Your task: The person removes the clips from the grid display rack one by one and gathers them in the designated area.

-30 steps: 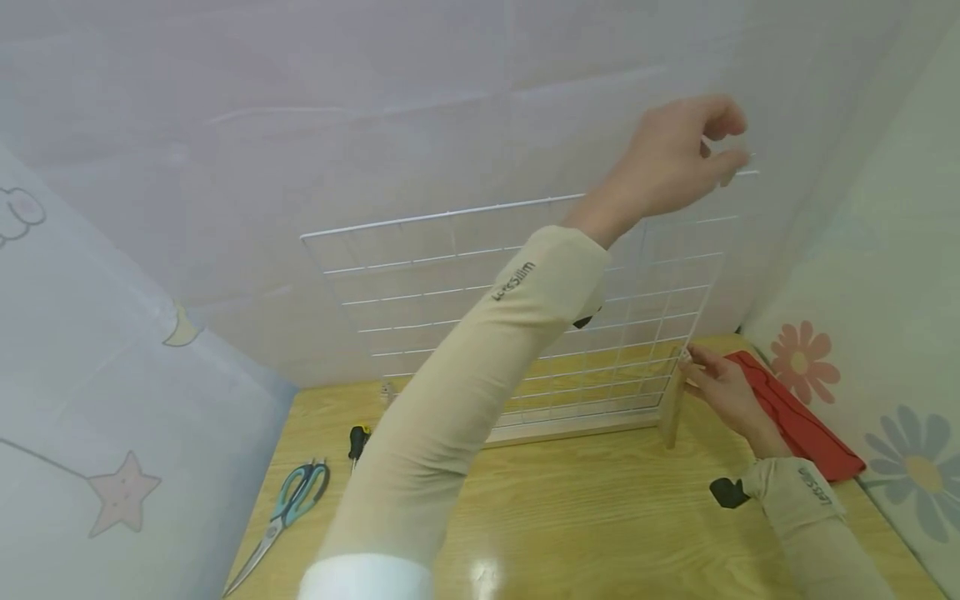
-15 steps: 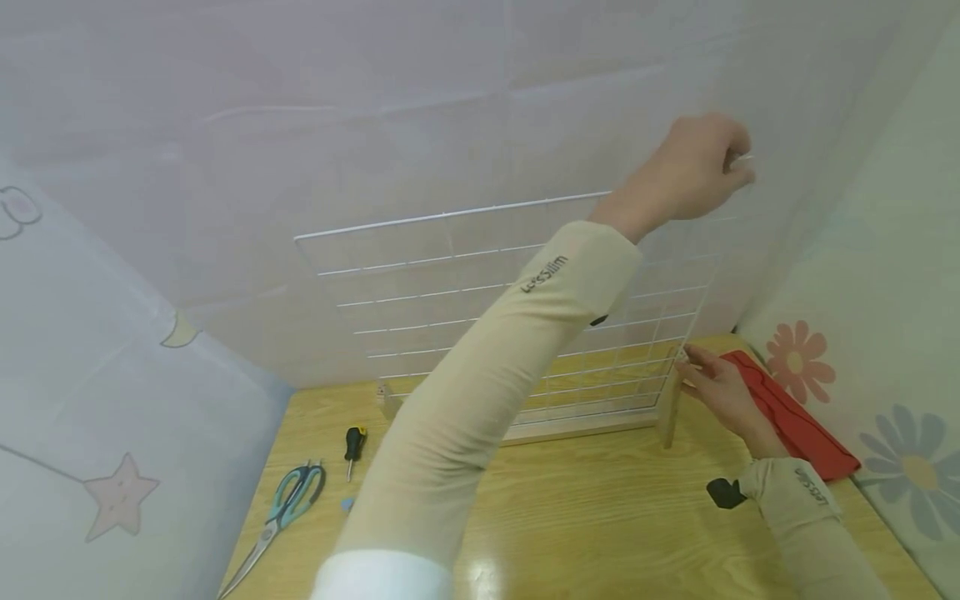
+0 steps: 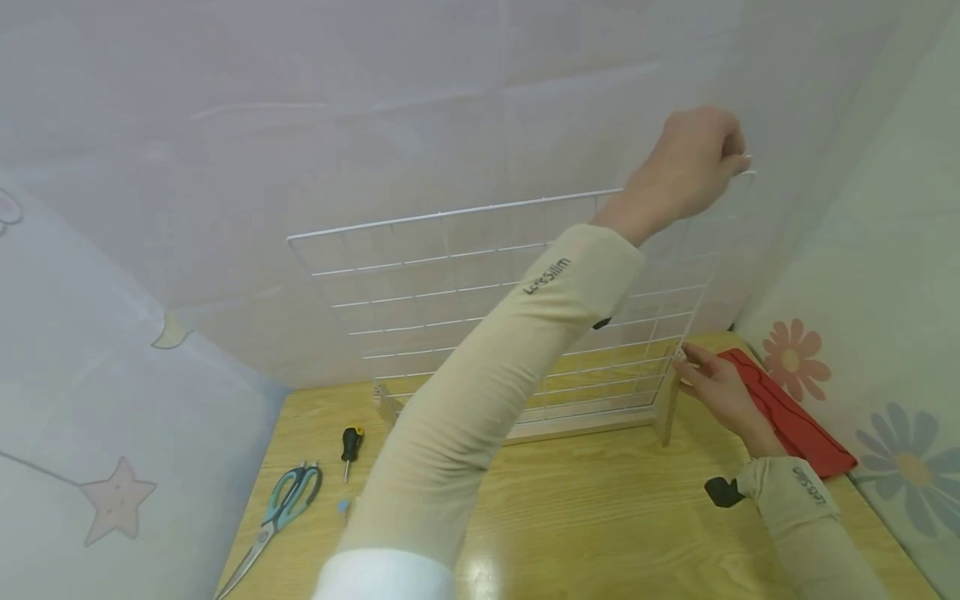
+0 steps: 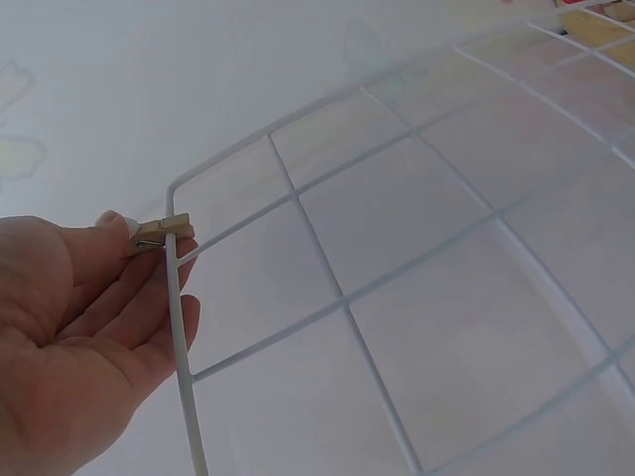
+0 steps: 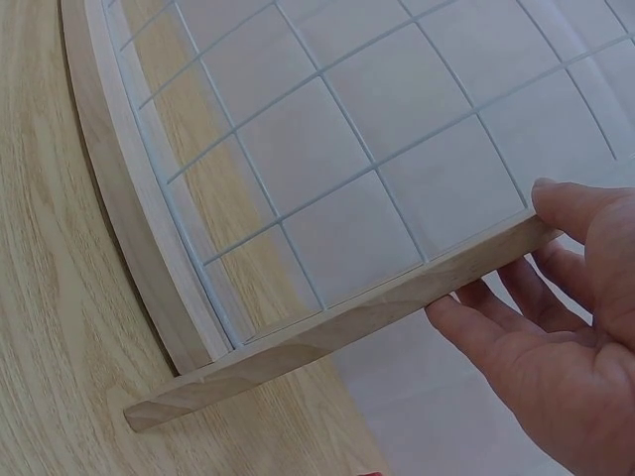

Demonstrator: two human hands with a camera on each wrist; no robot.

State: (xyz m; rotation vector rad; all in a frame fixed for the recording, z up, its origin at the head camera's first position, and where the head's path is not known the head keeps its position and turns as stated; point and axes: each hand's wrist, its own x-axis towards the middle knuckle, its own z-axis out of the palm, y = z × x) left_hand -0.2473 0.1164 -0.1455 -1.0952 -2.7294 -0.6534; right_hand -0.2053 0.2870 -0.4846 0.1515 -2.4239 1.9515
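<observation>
A white wire grid panel (image 3: 441, 216) stands upright in a wooden frame (image 3: 585, 427) at the back of the table. Reaching across it, my left hand (image 3: 684, 162) is at the panel's upper right corner. In the left wrist view its thumb and fingers pinch a small wooden clothespin (image 4: 164, 230), which sits on the side wire just below that corner. Lower down, my right hand (image 3: 722, 390) grips the upper end of the frame's right wooden side bar (image 5: 327, 332), thumb on one side and fingers on the other.
Scissors with blue-and-black handles (image 3: 267, 529) and a black screwdriver (image 3: 350, 445) lie on the left of the wooden table (image 3: 585, 517). A small blue piece (image 3: 343, 506) shows beside my left sleeve. A folded red item (image 3: 802, 425) lies behind my right hand, near the flowered wall.
My left hand has moved a little right to the panel's corner, and its fingers, apart at first, have come together. The right hand stays on the side bar.
</observation>
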